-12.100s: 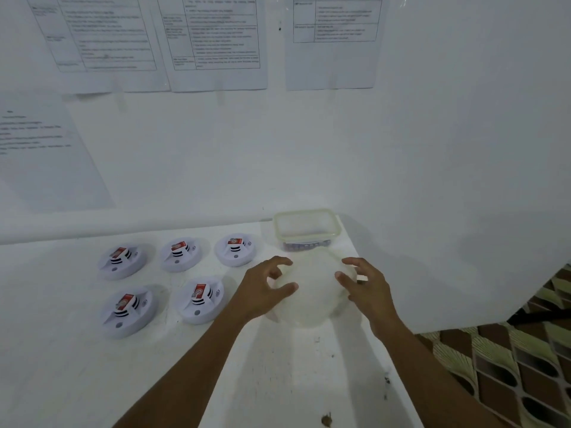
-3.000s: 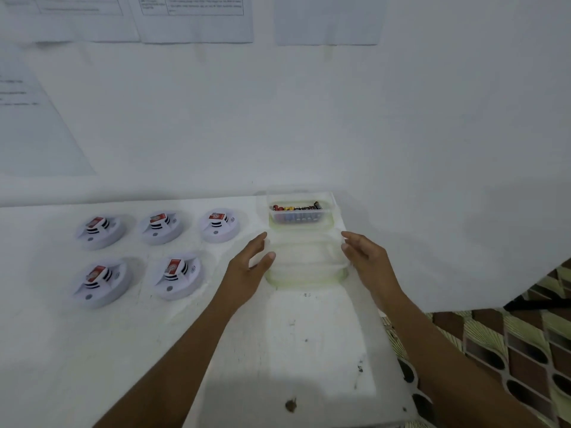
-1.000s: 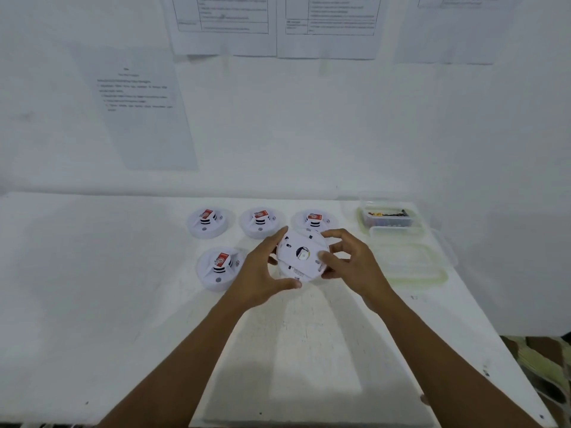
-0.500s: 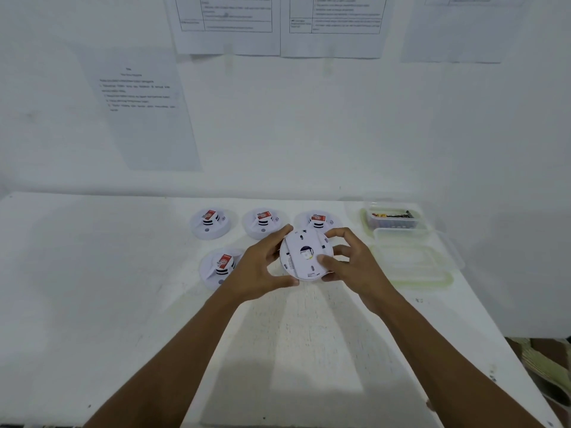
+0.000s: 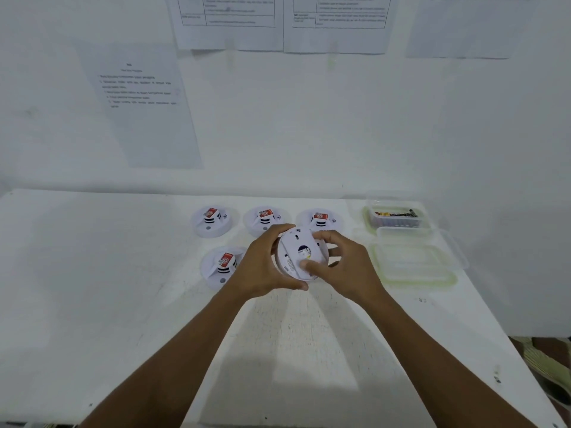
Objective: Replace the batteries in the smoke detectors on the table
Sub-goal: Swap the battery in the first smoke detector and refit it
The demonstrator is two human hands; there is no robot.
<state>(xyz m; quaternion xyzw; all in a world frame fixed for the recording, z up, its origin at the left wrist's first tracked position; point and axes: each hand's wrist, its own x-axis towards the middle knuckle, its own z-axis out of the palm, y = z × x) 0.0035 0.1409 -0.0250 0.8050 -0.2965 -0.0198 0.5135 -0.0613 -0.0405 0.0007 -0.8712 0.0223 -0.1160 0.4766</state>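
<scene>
Both hands clamp one detector (image 5: pixel 301 254) above the table (image 5: pixel 92 288), tilted so its flat back faces the camera. The left hand (image 5: pixel 265 267) cups its left rim; the right hand (image 5: pixel 346 267) holds the right rim, thumb pressed on the back. The back is white with a small round label at its middle. Four more detectors lie left of and behind it, each bearing a red tag. Right of the held detector lies a clear lid (image 5: pixel 414 264); behind that, an open tub (image 5: pixel 395 216) holds batteries (image 5: pixel 394 213).
</scene>
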